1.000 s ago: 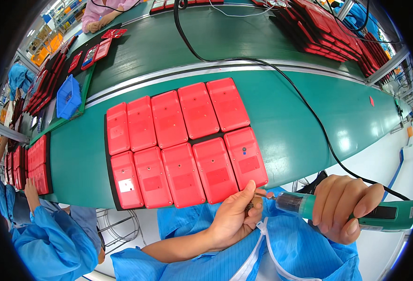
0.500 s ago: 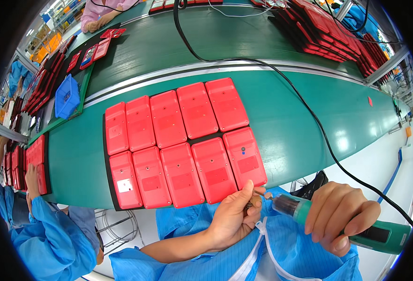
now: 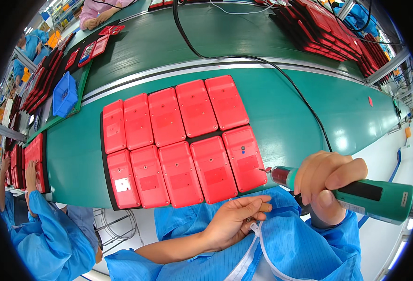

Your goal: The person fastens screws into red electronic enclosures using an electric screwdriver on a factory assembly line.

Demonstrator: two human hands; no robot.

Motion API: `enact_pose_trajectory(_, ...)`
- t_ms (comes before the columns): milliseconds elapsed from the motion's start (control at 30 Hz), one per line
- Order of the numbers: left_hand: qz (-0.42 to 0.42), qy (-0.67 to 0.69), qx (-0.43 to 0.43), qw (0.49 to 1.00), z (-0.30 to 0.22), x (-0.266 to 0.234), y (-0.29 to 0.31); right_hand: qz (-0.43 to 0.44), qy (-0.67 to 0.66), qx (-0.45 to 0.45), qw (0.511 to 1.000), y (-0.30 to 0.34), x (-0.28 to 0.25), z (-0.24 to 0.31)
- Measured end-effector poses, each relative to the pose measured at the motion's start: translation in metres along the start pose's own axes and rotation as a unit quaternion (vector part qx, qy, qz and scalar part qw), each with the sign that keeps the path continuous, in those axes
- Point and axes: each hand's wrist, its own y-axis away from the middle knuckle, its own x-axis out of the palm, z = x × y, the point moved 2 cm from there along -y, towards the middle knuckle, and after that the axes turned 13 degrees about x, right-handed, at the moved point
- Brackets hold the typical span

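1. Wrapping round the body of a green power screwdriver (image 3: 377, 199), the right hand (image 3: 326, 180) had its fingers pressed firmly against the grip, with the nose pointing left.
2. The thin bit (image 3: 264, 170) stood at the right edge of the corner case (image 3: 245, 161), nearest of ten red cases in two rows on a black mat (image 3: 205, 136); whether it touched the plastic could not be told.
3. A skid of the bit seemed the chief risk: the tool lay at a shallow slant, so sideways force could have scratched the shell.
4. That case could also have shifted on the mat, since neither hand was bracing it.
5. A black cable (image 3: 305, 98) crossed the teal work surface (image 3: 295, 145) and passed behind the right hand; a snag there could have spoiled the aim.
6. The left hand (image 3: 232, 218) had its fingers curled and its thumb over the index, beside a tan piece (image 3: 265, 206); whether they pinched anything was unclear. Anything small tucked there could have dropped had the grip loosened.
7. Relative to the fingers, the screwdriver sat inside the right ones, its nose jutting out leftward; the corner case lay beyond that nose, and just above the left fingertips, apart from them.
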Motion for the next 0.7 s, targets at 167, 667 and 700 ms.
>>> enact_pose_trajectory(167, -0.023, -0.045, -0.004, 0.999, -0.001, 0.0, 0.001, -0.021, 0.004, 0.031, 0.999, -0.003, 0.003, -0.008)
enact_pose_trajectory(667, -0.036, -0.062, -0.018, 0.997, -0.006, -0.003, 0.0, 0.034, 0.034, 0.043, 0.998, -0.016, 0.007, -0.01)
enact_pose_trajectory(700, -0.038, -0.061, -0.021, 0.997, -0.007, -0.003, 0.0, 0.034, 0.034, 0.044, 0.998, -0.016, 0.007, -0.011)
